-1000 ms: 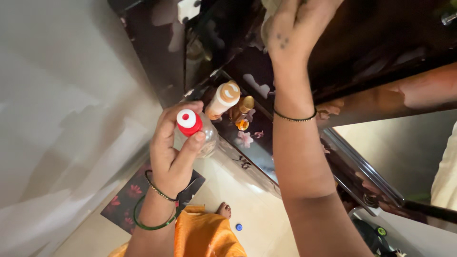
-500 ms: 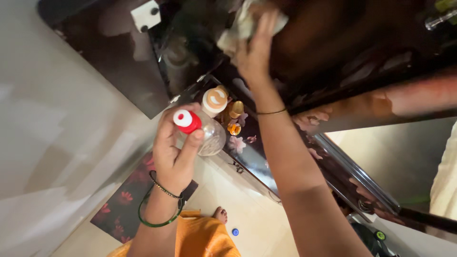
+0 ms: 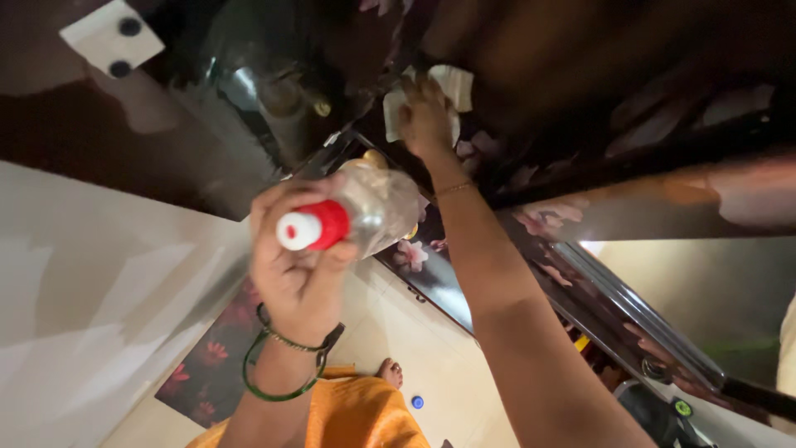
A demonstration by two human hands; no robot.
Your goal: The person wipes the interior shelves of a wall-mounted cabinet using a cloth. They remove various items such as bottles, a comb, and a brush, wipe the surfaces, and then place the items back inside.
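I count two hands. My left hand (image 3: 294, 274) is closed around one clear bottle (image 3: 373, 207) with a red cap (image 3: 313, 226), held at centre frame with the cap turned toward me. My right hand (image 3: 424, 116) reaches up to the upper middle of the frame and presses one white cloth (image 3: 452, 87) flat against the dark glossy cabinet (image 3: 622, 75); its fingers lie spread on the cloth, and I cannot tell whether they pinch it. Two bangles (image 3: 278, 365) circle the left wrist, one thin bracelet (image 3: 454, 189) the right. Lower down I see one bare foot (image 3: 390, 372), one small blue cap (image 3: 417, 402) on the floor (image 3: 431, 348) and one flowered mat (image 3: 211, 365). Since half a second ago the bottle has tipped further toward me and now hides the orange-capped bottle behind it, and the cloth hand sits lower in the frame.
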